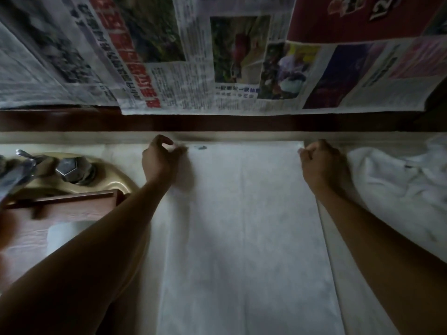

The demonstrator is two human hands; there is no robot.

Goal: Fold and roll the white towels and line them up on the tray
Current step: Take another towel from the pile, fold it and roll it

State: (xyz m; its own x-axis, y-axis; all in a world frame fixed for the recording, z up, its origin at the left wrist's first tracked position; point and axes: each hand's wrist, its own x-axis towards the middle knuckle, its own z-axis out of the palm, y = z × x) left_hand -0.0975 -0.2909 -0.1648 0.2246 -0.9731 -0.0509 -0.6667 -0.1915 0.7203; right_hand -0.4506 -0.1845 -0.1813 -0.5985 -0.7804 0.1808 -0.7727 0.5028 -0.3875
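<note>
Newspapered wall point(217, 56) ahead; left hand point(159, 160) and right hand point(319, 163) pinch far corners of the white towel point(242, 226); its length runs back between them.

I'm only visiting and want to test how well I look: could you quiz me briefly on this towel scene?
1. True or false: the spread towel is already rolled up.
2. Who pinches its far corners? A) neither hand B) one hand only C) the left hand and the right hand
3. Fill in: the crumpled pile of towels lies to the spread towel's ___ side.
Key: 1 false, it lies flat; 2 C; 3 right.
</note>
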